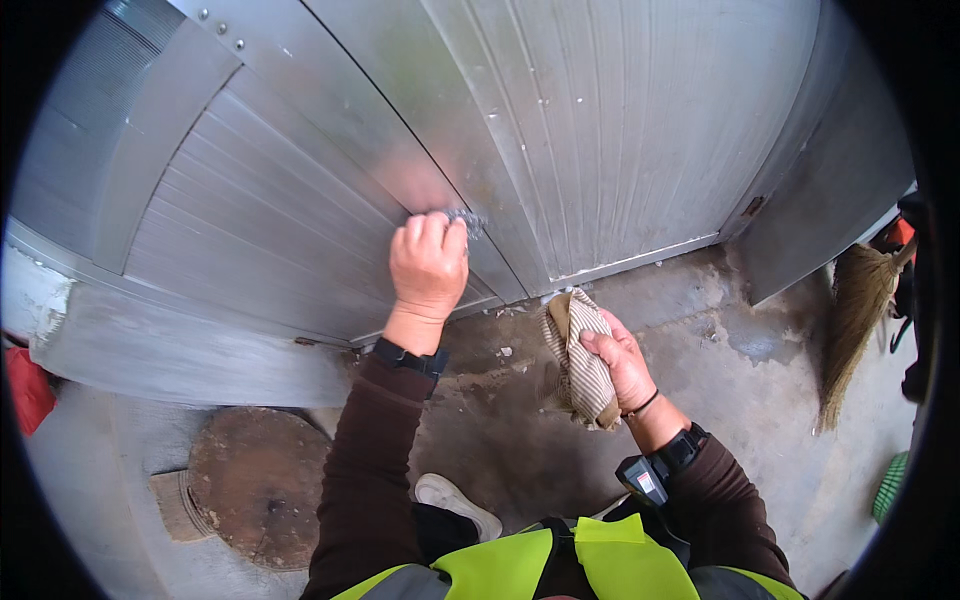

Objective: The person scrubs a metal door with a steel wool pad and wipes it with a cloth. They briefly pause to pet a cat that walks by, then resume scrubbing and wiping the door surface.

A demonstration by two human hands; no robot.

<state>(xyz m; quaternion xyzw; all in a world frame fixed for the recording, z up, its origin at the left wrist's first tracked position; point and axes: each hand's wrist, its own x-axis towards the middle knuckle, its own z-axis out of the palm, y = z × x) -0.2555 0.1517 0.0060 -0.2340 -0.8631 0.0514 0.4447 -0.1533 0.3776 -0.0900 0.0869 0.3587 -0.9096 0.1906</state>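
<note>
My left hand [429, 259] is closed around a silvery scouring pad, seemingly of metal wire [466, 223], at the lower part of a grey metal double door [600, 150]. The pad lies against the door beside the dark seam between the two leaves; most of it is hidden by my fingers. Lower and to the right, my right hand [621, 360] grips a bunched, striped brown-and-white cloth [589, 352], with the thumb on top. The cloth hangs above the floor, near the door's bottom edge.
A round wooden board [259, 487] lies on the floor at lower left, over a piece of corrugated cardboard [180, 506]. At right a straw broom [862, 322] stands beside a grey panel [825, 187]. A green basket-like item [891, 487] is at the right rim, a red object [28, 390] at the left. Small debris lies along the threshold.
</note>
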